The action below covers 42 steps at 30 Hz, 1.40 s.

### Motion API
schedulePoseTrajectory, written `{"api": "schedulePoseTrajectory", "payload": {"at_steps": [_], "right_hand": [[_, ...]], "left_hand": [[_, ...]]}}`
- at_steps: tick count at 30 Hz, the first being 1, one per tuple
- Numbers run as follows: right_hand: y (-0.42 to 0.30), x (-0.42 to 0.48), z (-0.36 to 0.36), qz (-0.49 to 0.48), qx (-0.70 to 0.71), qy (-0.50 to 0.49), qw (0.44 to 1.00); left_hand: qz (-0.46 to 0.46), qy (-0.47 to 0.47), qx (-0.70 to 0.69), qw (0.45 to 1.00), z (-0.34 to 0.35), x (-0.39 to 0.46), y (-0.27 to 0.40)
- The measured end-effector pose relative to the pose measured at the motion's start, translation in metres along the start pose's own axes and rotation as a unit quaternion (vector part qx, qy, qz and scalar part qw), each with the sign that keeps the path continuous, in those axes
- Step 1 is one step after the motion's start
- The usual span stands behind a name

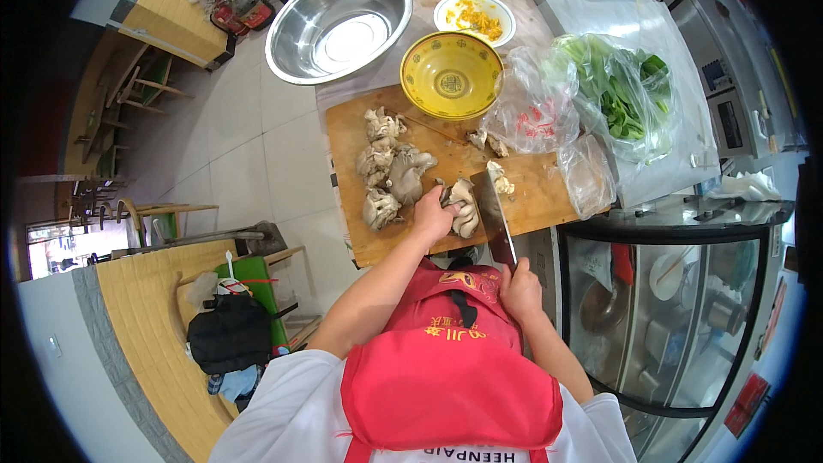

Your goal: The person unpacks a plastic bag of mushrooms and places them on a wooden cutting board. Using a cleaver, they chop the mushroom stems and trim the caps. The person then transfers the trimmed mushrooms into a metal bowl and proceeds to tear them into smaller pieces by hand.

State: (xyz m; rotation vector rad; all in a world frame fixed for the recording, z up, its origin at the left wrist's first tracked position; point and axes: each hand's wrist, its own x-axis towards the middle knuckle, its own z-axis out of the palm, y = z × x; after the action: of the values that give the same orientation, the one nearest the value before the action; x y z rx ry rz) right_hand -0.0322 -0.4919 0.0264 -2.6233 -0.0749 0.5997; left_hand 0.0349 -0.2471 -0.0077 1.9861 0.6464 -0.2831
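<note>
On the wooden cutting board (443, 141) my left hand (434, 215) grips a cluster of oyster mushrooms (464, 212). My right hand (521, 289) is closed around the handle of a cleaver (494, 212), whose broad blade stands just right of that cluster. Beyond the blade lies a pale cut mushroom piece (499, 178). Several more oyster mushroom clusters (379, 161) are heaped on the left half of the board. Smaller mushroom bits (488, 141) rest near its far side, below a yellow patterned bowl (452, 75).
A large steel basin (339, 26) and a white bowl with orange food (474, 17) stand behind the board. Clear plastic bags (533, 109) overlap its right end, next to bagged leafy greens (620, 93) on a steel counter (681, 161). A glass-fronted cabinet (669, 315) is at my right.
</note>
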Motion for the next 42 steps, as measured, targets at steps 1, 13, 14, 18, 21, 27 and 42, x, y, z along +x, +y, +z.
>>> {"api": "schedulePoseTrajectory", "payload": {"at_steps": [1, 13, 14, 18, 21, 27, 42], "right_hand": [[0.002, 0.004, -0.001, 0.007, 0.042, 0.004, 0.999], [0.000, 0.042, -0.030, -0.035, 0.034, 0.076, 0.996], [-0.004, 0.045, -0.028, -0.043, 0.032, 0.079, 0.995], [-0.015, 0.047, -0.024, -0.067, 0.027, 0.081, 0.994], [-0.013, 0.036, -0.021, -0.097, 0.090, 0.104, 0.986], [0.005, -0.007, -0.027, -0.101, 0.164, 0.102, 0.976], [0.010, -0.023, -0.023, -0.038, 0.136, 0.015, 0.990]], "left_hand": [[-0.007, -0.016, -0.036, 0.999, -0.003, 0.000, -0.006], [0.169, -0.098, -0.408, 0.892, -0.059, -0.039, -0.003], [0.185, -0.093, -0.415, 0.886, -0.062, -0.042, -0.001], [0.215, -0.066, -0.412, 0.883, -0.067, -0.041, -0.008], [0.192, -0.054, -0.415, 0.888, -0.061, -0.038, -0.010], [0.128, -0.055, -0.267, 0.954, -0.032, -0.007, -0.002], [0.007, -0.051, 0.014, 0.999, -0.016, 0.043, 0.022]]}}
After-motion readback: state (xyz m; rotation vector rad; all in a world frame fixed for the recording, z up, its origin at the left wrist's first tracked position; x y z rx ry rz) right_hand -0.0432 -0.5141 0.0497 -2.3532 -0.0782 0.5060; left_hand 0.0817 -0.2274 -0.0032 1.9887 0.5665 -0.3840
